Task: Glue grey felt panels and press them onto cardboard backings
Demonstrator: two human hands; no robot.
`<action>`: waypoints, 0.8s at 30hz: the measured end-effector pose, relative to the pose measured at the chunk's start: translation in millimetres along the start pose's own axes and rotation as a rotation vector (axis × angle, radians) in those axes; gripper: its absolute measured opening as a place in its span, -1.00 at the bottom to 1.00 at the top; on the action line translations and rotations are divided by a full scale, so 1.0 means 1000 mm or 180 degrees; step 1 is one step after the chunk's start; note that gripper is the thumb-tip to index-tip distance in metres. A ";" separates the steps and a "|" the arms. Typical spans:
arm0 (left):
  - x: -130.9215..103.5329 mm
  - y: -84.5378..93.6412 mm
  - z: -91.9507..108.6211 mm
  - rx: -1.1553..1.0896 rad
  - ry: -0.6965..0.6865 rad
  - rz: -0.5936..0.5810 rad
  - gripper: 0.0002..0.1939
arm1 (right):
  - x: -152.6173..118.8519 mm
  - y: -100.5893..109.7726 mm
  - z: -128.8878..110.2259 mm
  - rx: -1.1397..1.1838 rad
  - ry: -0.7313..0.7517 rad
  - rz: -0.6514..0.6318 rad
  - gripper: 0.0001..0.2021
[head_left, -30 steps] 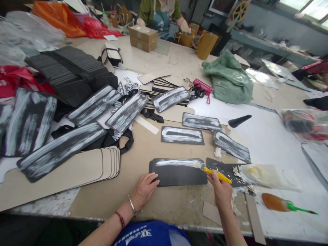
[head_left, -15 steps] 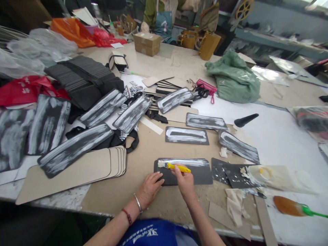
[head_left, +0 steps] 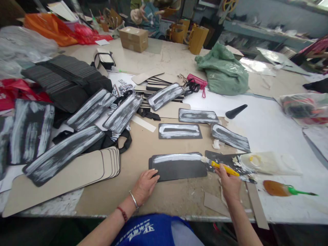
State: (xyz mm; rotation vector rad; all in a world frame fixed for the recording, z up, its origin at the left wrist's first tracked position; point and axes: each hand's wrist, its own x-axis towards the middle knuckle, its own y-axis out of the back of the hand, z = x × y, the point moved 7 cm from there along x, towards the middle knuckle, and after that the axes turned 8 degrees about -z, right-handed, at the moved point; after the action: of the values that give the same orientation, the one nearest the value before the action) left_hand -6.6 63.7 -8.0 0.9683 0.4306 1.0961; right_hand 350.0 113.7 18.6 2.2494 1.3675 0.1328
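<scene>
A dark rectangular panel (head_left: 179, 169) lies in front of me on what looks like a short stack, with a white smear along its far edge. My left hand (head_left: 145, 186) rests at the panel's near left corner, fingers stretched out on it. In my right hand (head_left: 229, 181) is a yellow-handled brush (head_left: 225, 168). Its whitish bristles are at the panel's right end. Beyond the panel lie smaller dark pieces coated in white, among them one straight ahead (head_left: 180, 131) and one to the right (head_left: 230, 137).
White-specked dark scraps and a cloudy plastic container (head_left: 269, 163) lie on the right, beside an amber bottle (head_left: 276, 188) with a green nozzle. Beige boards (head_left: 64, 171) are stacked at left. A cardboard box (head_left: 133, 39) and green bag (head_left: 225, 71) stand farther back. A co-worker is across the table.
My right hand has swept the brush rightward from the panel's left end to its right end. The white streak is now longer and fuller. My left hand stays at the corner.
</scene>
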 end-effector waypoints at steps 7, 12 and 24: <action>0.018 0.010 -0.031 -0.1463 0.1276 -0.0536 -0.66 | -0.079 -0.052 -0.028 0.0194 -0.0055 -0.0861 -0.57; 0.025 0.013 -0.044 -0.1898 0.1411 -0.0840 -0.67 | -0.138 -0.126 -0.036 0.0459 -0.0001 -0.1568 -0.64; 0.009 -0.006 -0.030 -0.0653 0.0256 -0.0783 -0.64 | -0.099 -0.075 0.004 -0.0056 0.0006 -0.0736 -0.55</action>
State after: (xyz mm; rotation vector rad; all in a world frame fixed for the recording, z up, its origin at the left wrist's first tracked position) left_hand -21.7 84.0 -27.6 0.6731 0.4792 0.9371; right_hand 242.4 55.0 -2.7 2.0592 1.6082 0.0668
